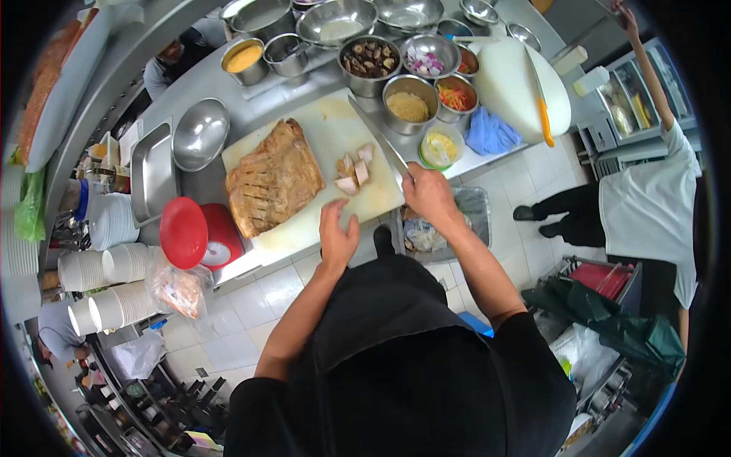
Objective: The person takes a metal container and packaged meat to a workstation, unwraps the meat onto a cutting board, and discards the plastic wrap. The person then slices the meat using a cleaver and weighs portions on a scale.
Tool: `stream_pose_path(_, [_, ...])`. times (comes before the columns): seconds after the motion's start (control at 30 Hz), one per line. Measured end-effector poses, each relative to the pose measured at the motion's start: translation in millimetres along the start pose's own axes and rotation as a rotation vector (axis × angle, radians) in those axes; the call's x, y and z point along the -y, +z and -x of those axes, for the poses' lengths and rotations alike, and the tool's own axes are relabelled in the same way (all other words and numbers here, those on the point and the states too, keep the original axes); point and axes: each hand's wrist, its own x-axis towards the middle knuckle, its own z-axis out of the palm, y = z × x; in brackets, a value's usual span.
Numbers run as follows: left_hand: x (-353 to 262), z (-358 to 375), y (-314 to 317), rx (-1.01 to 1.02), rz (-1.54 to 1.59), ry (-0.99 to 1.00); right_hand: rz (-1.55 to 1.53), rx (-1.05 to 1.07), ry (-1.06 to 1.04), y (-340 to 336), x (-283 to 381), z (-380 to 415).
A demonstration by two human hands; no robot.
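At our right grip: our right hand (432, 199) is wrapped round the handle of a long knife (378, 139), whose blade slants away and leftward over the board.
Knife handling: we judge it stiff and fairly light; the handle is the one safe hold, and greasy fingers could make it slip.
Left hand: left of and nearer us than the knife grip, our left hand (339, 234) is held loose, fingers apart, with nothing visible in it; we cannot tell whether its fingertips touch the board.
Meat chunks: just left of the knife grip lie pale meat chunks (352, 172), likely light, tender and slick, best pinched by their sides.
Meat slab: farther left, past the chunks, the browned meat slab (274, 183) lies flat, its top scored. It looks heavy, firm-skinned and perhaps greasy; we would steady it with a flat palm or lift with support beneath.
Cutting board: below all these, the pale cutting board (326, 120) reaches almost to our right grip.
Farther out: a tub (440, 147) and blue cloth (491, 131) sit beyond the grip to the right; a red scale (221, 236) stands well to its left.
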Motion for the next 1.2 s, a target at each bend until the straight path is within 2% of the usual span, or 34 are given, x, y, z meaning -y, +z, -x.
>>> stream_pose_path(0.03, [-1, 5, -5, -0.019, -0.01, 0.007, -0.037, -0.029, 0.007, 6, 1, -8])
stream_pose_path(0.1, [0, 20, -18, 0.065, 0.091, -0.155, -0.063, -0.034, -0.056, 30, -6, -36])
stream_pose_path(0.17, [3, 36, -35, 0.046, 0.077, -0.217, -0.023, 0.019, -0.174, 49, -5, -63])
stream_pose_path(0.2, [4, 48, -46, 0.049, 0.079, -0.279, 0.008, 0.135, -0.151, 59, -6, -76])
stream_pose_path(0.23, [7, 62, -57, 0.012, 0.065, -0.29, -0.004, 0.148, -0.188, 71, -9, -87])
stream_pose_path(0.3, [19, 100, -83, -0.117, 0.06, -0.47, 0.195, 0.124, -0.283, 98, -19, -104])
stream_pose_path(0.37, [22, 148, -116, -0.249, 0.007, -0.704, 0.255, 0.143, -0.401, 129, -39, -114])
stream_pose_path(0.43, [55, 231, -135, -0.451, -0.024, -0.89, 0.252, 0.184, -0.414, 123, -34, -105])
stream_pose_path(0.5, [89, 332, -146, -0.492, -0.142, -1.173, 0.254, 0.101, -0.431, 107, -17, -95])
stream_pose_path(0.57, [104, 423, -142, -0.408, -0.396, -1.508, 0.022, 0.053, -0.42, 84, 29, -76])
stream_pose_path(0.6, [115, 468, -132, -0.441, -0.341, -1.627, -0.064, 0.101, -0.398, 69, 69, -59])
stream_pose_path(0.63, [117, 505, -124, -0.474, -0.272, -1.741, -0.085, 0.08, -0.491, 72, 88, -48])
stream_pose_path(0.67, [102, 513, -131, -0.37, -0.053, -1.894, -0.187, 0.161, -0.511, 77, 119, -33])
stream_pose_path(0.7, [102, 536, -122, -0.452, 0.003, -1.907, -0.275, 0.237, -0.517, 83, 151, -14])
stream_pose_path(0.77, [121, 582, -102, -0.413, 0.086, -1.878, -0.406, 0.436, -0.682, 104, 216, 28])
stream_pose_path(0.83, [129, 601, -96, -0.551, 0.177, -1.836, -0.5, 0.761, -0.681, 134, 286, 82])
stream_pose_path(0.9, [123, 607, -100, -0.879, 0.432, -1.822, -0.481, 0.916, -1.07, 172, 343, 135])
stream_pose_path(0.93, [120, 614, -109, -0.93, 0.461, -1.814, -0.409, 1.036, -1.173, 193, 365, 160])
stream_pose_path(0.97, [118, 624, -113, -1.099, 0.582, -1.831, -0.329, 1.157, -1.269, 209, 387, 184])
stream_pose_path(1.0, [116, 630, -119, -1.269, 0.708, -1.837, -0.318, 1.176, -1.314, 222, 411, 207])
stream_pose_path(1.03, [121, 640, -119, -1.315, 0.741, -1.828, -0.269, 1.297, -1.419, 232, 438, 228])
stream_pose_path(1.07, [126, 656, -120, -1.477, 0.738, -1.819, -0.22, 1.417, -1.516, 242, 463, 244])
stream_pose_path(1.1, [129, 675, -125, -1.63, 0.711, -1.814, -0.227, 1.432, -1.541, 255, 484, 258])
stream_pose_path(1.17, [117, 695, -142, -1.708, 0.762, -1.782, -0.01, 1.43, -1.646, 279, 519, 285])
stream_pose_path(1.2, [110, 702, -156, -1.764, 0.78, -1.751, -0.009, 1.432, -1.698, 287, 541, 292])
